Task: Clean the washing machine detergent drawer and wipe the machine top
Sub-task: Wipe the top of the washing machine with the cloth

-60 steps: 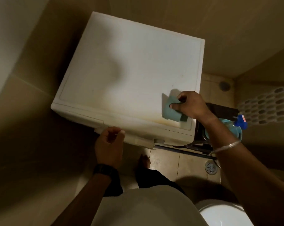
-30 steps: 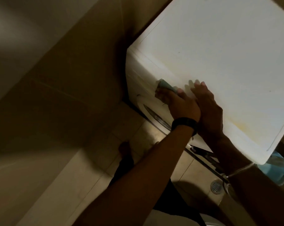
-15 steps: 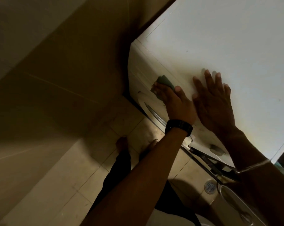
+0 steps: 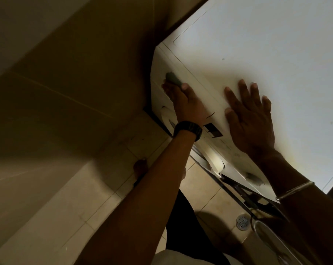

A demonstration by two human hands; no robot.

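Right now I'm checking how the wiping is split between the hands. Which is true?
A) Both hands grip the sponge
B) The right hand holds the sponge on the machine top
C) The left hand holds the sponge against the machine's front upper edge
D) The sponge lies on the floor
C: the left hand holds the green sponge at the washing machine's front edge, while the right hand lies flat on top.

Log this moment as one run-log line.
left hand: presses small teal sponge on white washing machine front panel | right hand: flat on machine top | stage: wiping front edge
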